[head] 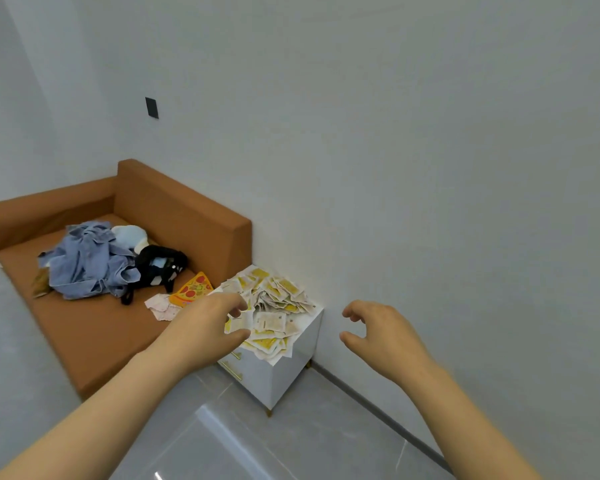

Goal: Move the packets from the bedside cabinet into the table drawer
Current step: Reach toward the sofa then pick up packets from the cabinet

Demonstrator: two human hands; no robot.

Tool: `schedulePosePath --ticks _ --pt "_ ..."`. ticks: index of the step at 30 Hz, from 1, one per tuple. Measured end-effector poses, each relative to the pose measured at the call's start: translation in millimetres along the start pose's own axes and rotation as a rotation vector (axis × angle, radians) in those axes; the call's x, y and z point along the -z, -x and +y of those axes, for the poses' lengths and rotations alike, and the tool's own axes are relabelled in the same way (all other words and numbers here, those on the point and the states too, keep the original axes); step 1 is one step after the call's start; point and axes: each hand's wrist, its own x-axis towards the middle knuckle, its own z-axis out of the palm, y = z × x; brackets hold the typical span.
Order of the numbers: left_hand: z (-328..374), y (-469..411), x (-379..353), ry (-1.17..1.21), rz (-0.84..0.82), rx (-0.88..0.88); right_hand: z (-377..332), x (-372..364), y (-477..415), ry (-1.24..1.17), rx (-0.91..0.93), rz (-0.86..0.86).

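Cabinet (284, 372): white, standing in the corner against the wall beside the sofa (174, 209), its top covered by a loose heap of packets (274, 306) — white and yellow sachets, several hanging over the front edge. Printing on them is too small to read. Drawer fronts on the cabinet appear closed; contents not visible.

Left hand (208, 320): over the near left part of the heap, fingers spread and curled, thumb and fingertips at a packet; whether it is pinched cannot be told. Right hand (381, 330): in the air to the right of the cabinet, fingers curled apart, holding nothing.

Sofa seat: blue clothes (87, 268), a black bag (160, 265), a pizza-slice toy (191, 292) — two stray packets just beside it.
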Motion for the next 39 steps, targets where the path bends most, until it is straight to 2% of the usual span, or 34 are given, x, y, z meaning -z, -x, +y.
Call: schedulePosePath --ticks 6,12,23,30,39 --pt "-44 -67 -36 0.053 -0.085 0.121 21 -38 -85 -0.054 -0.021 -0.117" --pt "-108 -140 -67 0.102 -0.168 0.155 21 -84 -164 -0.098 -0.102 -0.198" --pt "-239 -261 -127 0.167 -0.43 0.22 3 -183 -280 -0.303 -0.429 -0.331" --pt "-276 -302 -176 0.182 -0.553 0.332 19 -242 -334 -0.31 -0.554 -0.434" --pt "-309 -356 -258 0.197 -0.589 0.517 73 -325 -415 -0.403 -0.64 -0.528"
